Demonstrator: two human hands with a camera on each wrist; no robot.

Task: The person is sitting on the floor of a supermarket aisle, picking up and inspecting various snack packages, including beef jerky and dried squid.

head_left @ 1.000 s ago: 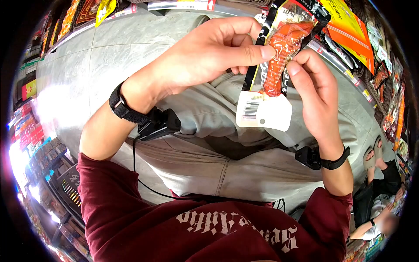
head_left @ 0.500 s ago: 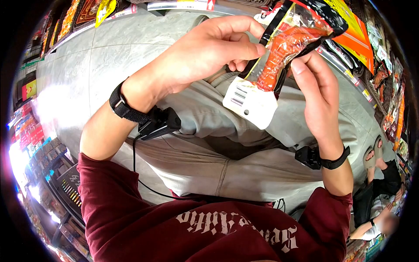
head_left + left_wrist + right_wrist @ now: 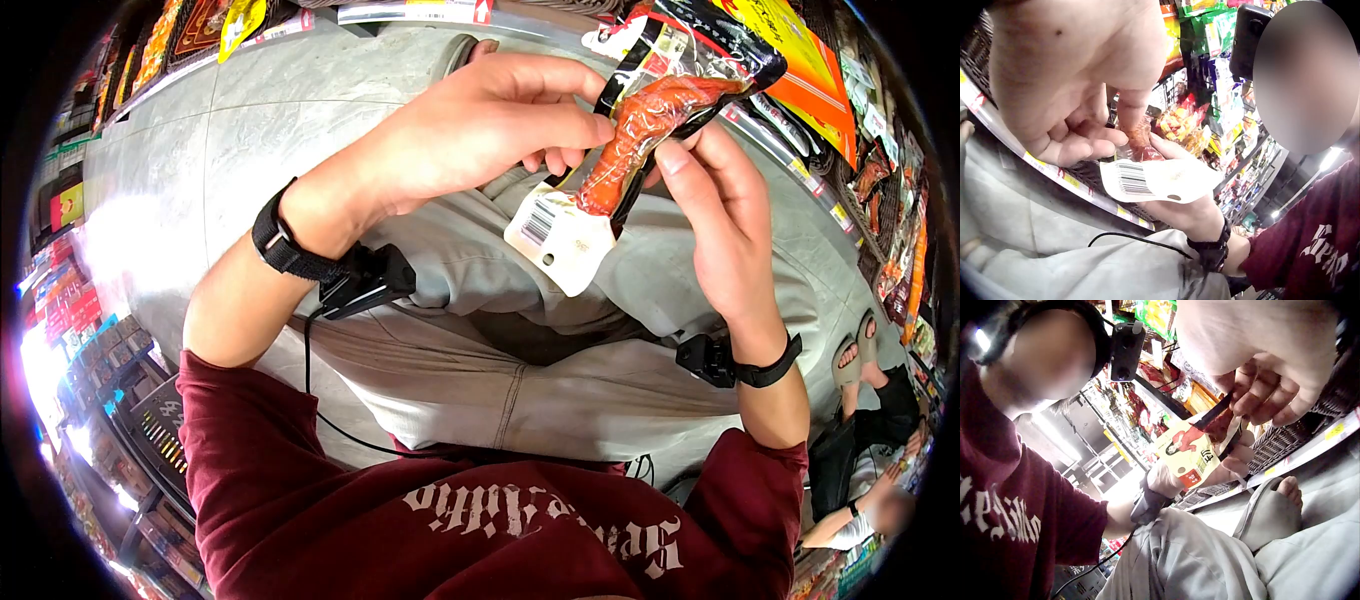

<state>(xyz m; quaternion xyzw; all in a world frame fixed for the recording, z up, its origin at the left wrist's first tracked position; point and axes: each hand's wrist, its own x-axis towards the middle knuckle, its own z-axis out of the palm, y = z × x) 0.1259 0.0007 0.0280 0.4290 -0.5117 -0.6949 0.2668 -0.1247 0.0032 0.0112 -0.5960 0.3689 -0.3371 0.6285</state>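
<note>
A clear and black packet with reddish-brown meat [image 3: 640,130] hangs tilted between both hands in the head view, its white barcode tab [image 3: 560,236] lowest. The left hand [image 3: 470,130] pinches its left edge between thumb and fingers. At the right edge, the right hand [image 3: 720,210] grips it, thumb in front and fingers partly hidden behind. In the left wrist view, the barcode tab [image 3: 1154,180] lies below the left hand [image 3: 1079,81]. The right wrist view shows the tab's other side [image 3: 1188,453], with a printed figure in red, beside the right hand [image 3: 1266,369].
Shelves with hanging packets [image 3: 905,230] curve along the right, and a yellow and orange bag [image 3: 800,80] is behind the held packet. Grey tiled floor [image 3: 260,130] lies at the left. The wearer's legs [image 3: 450,370] are below the hands. Another person's sandalled feet [image 3: 850,360] show at right.
The packet has tilted, its barcode tab swinging left and its top leaning right; over the last half second it has come slightly lower. Both hands stay on it.
</note>
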